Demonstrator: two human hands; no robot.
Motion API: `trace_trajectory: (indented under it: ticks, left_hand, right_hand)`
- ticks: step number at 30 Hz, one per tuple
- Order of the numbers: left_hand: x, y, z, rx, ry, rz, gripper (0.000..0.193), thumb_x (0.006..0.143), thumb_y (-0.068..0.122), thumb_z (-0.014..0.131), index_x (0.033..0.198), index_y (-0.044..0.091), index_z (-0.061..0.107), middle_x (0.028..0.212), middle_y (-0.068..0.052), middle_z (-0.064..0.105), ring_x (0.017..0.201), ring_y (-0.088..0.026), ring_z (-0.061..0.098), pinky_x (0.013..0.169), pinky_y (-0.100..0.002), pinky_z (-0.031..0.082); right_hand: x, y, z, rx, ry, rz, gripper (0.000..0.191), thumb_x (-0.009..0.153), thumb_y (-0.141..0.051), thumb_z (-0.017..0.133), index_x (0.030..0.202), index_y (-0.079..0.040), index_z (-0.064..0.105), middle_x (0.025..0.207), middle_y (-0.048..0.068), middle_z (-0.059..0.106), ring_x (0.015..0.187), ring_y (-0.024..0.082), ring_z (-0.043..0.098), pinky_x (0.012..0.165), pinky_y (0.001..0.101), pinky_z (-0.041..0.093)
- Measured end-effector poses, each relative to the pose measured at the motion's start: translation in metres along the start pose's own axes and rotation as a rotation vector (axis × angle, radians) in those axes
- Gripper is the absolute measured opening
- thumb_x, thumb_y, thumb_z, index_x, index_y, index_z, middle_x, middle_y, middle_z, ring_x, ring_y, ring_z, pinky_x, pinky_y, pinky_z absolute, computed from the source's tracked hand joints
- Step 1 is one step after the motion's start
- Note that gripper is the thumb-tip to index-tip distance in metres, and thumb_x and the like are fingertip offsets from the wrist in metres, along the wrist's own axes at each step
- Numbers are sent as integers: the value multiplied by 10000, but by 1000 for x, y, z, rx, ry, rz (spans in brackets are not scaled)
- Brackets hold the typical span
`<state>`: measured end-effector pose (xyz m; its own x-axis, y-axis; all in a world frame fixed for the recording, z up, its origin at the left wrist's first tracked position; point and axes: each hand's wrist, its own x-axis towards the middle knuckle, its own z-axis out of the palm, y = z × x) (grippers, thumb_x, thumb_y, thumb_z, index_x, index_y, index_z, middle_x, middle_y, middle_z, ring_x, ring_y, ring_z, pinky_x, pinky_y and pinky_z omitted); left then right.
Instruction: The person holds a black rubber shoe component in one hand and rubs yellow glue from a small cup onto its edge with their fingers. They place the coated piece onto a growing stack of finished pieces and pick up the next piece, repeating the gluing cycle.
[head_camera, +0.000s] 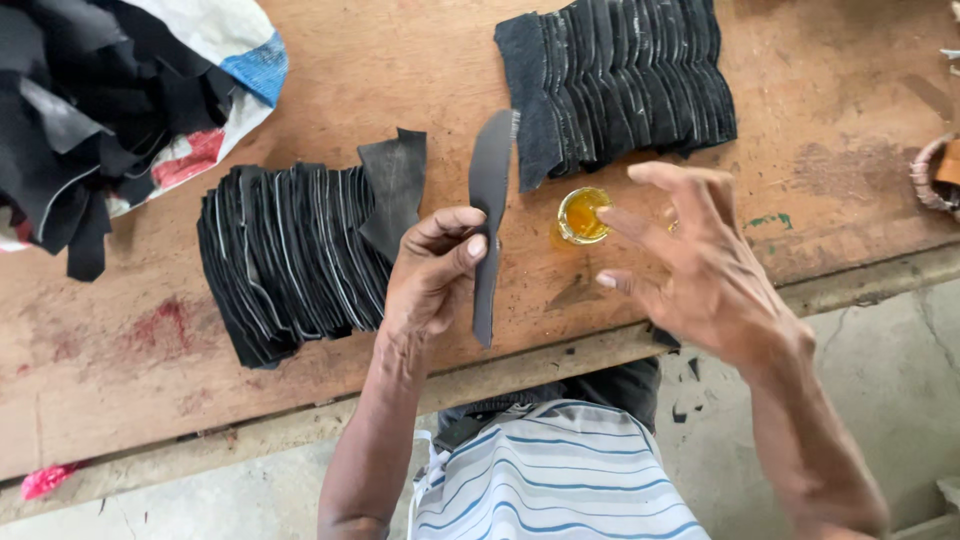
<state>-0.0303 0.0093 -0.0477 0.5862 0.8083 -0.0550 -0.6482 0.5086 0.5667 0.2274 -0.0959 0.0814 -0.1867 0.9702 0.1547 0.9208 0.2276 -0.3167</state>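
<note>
Left hand (432, 272) pinches leather strip (488, 215) above table edge (560, 345).

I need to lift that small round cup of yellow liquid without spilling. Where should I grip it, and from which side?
Grip the small round cup of yellow liquid by its outer wall, coming from the right, probably. It stands upright and open-topped on the wooden table; the left hand holds a dark leather strip beside its left, while the open right hand hovers nearer.

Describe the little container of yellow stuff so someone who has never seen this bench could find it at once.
On the reddish wooden bench, look below the upper-right stack of black pieces, between the left hand and right hand. There sits a small round clear cup holding amber-yellow liquid. It is the only bright, round thing among flat black pieces.
</note>
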Motion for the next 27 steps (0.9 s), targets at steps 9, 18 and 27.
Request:
trace_trajectory:
  ticks: [9, 18, 27]
  left_hand:
    - [-20, 12, 21, 37, -75, -23, 577, 902, -121, 700, 1446, -3, 553, 1417, -131, 620, 1294, -200, 609, 1090, -307, 535]
    - [-15, -2, 8, -69, -14, -1, 491, 953, -146, 717, 1413, -39, 581, 1380, -166, 620, 1225, -248, 610, 1047, -354, 532]
    - [-12, 9, 46, -107, -138, -36, 775, 844, -118, 776, 1538, -6, 451, 1560, -146, 498, 1377, -217, 537, 1145, -333, 488]
  right_hand:
    - [56, 1, 13, -141, -391, 101, 550, 727, -396, 804, 1161, -69, 716, 1512, 124, 303, 1330, 319, 288, 1167, 482, 277]
    - [23, 8, -2, -96, -149, 5, 434, 742, -260, 820, 1112, -53, 724, 1497, 156, 380, 1341, 345, 319, 1157, 502, 337]
    - [-26, -2, -39, 293, 634, 54, 577, 849, -407, 837, 1218, -68, 551, 1269, 108, 453, 1070, 192, 495, 866, 337, 515]
